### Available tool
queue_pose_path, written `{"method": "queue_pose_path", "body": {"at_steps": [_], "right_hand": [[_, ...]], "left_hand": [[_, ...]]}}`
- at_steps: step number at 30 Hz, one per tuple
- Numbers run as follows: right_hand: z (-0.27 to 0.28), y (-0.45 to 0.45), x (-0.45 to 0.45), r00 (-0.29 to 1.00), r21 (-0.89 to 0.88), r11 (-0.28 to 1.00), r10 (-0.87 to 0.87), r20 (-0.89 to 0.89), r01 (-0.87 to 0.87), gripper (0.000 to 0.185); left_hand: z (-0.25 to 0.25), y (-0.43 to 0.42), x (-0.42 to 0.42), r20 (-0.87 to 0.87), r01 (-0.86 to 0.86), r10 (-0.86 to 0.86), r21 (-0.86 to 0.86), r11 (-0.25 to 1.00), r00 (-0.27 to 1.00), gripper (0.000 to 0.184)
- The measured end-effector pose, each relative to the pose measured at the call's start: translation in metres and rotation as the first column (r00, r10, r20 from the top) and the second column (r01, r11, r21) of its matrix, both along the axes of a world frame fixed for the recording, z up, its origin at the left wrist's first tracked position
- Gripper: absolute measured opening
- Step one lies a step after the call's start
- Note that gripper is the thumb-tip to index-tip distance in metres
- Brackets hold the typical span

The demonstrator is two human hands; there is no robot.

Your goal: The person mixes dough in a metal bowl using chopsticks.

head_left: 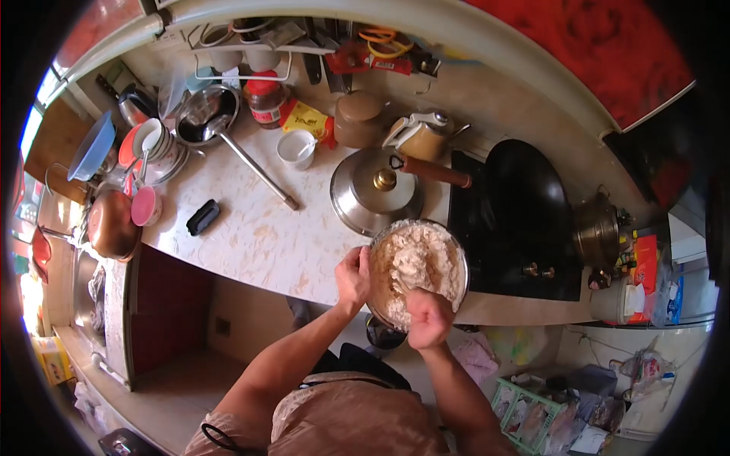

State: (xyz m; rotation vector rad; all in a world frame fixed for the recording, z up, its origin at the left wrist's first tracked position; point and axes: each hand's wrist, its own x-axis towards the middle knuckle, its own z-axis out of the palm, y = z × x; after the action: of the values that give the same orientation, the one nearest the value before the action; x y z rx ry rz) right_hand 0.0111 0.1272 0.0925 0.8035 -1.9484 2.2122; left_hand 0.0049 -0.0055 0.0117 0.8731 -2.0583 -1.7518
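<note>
A metal bowl [464, 262] of lumpy, pale floury dough [414, 262] is at the counter's front edge, close to my body. My left hand [353, 277] is closed on the bowl's left rim, thumb up along the side. Over the bowl's near right part, my right hand [430, 318] makes a fist around a thin stick-like utensil, mostly hidden by the fingers, whose end reaches into the dough. Just behind the bowl sits a lidded steel pan [365, 194] with a brass-coloured knob and a brown handle.
A black gas stove [487, 258] with a wok [528, 182] is at the right. Leftward on the counter [251, 251] are a small white tub [296, 150], a long-handled ladle [258, 171] in a steel basin, a black tray-like object [203, 218] and stacked bowls [156, 144]. A green crate [525, 414] stands below right.
</note>
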Motion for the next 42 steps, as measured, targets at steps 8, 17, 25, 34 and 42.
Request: {"method": "queue_pose_path", "body": {"at_steps": [8,17,25,34,42], "right_hand": [[0.022,0.026,0.001,0.99,0.163,0.987,-0.023,0.138,0.0,0.042],[0.034,0.029,-0.013,0.976,-0.121,0.988,0.115,0.187,-0.093,0.042],[0.057,0.016,0.0,0.985,-0.112,0.988,0.121,0.123,-0.107,0.048],[0.027,0.014,-0.005,0.995,-0.056,0.997,-0.044,0.091,0.049,0.049],[0.007,0.007,-0.015,0.985,0.119,0.992,0.029,0.172,-0.05,0.043]], "left_hand": [[-0.009,0.003,0.0,-0.057,-0.023,0.029,0.103,0.994,0.998,0.03],[-0.012,0.003,-0.002,-0.062,-0.007,0.015,0.124,0.992,0.998,0.03],[-0.002,0.004,-0.001,-0.026,-0.021,0.022,0.034,0.999,0.999,0.031],[-0.001,0.0,0.001,-0.009,-0.023,0.023,0.017,1.0,1.0,0.03],[-0.011,0.002,-0.001,-0.069,-0.014,0.02,0.092,0.996,0.997,0.03]]}}
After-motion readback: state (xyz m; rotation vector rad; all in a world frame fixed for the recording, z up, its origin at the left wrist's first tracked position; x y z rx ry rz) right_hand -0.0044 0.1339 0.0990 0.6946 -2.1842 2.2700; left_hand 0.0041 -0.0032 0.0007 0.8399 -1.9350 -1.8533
